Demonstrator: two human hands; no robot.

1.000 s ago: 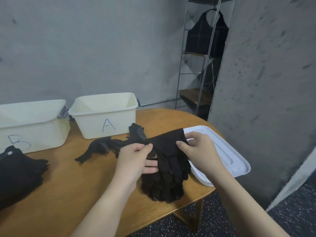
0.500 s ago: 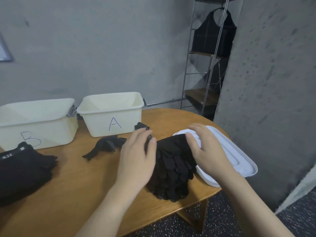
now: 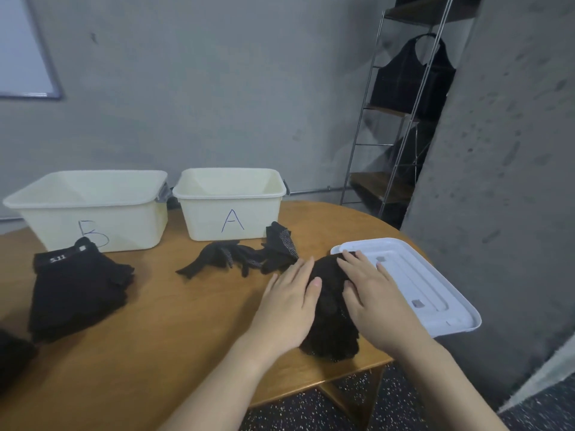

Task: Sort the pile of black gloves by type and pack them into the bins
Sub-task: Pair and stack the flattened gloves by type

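Fingers on both hands are lying flat and straight, pressing down on a stack of dotted black gloves [image 3: 331, 309] sitting at the near edge of the wooden table [image 3: 149, 346]. Left hand [image 3: 287, 306] is covering the stack's left side, right hand [image 3: 373, 303] its right, neither one gripping. Loose dotted gloves [image 3: 245, 256] are lying just in front of bin A [image 3: 230, 206]. Bin B [image 3: 90, 209] is sitting beside it, with a pile of 5.11 gloves [image 3: 77, 287] touching its front. White lid [image 3: 413, 281] is resting right of the stack.
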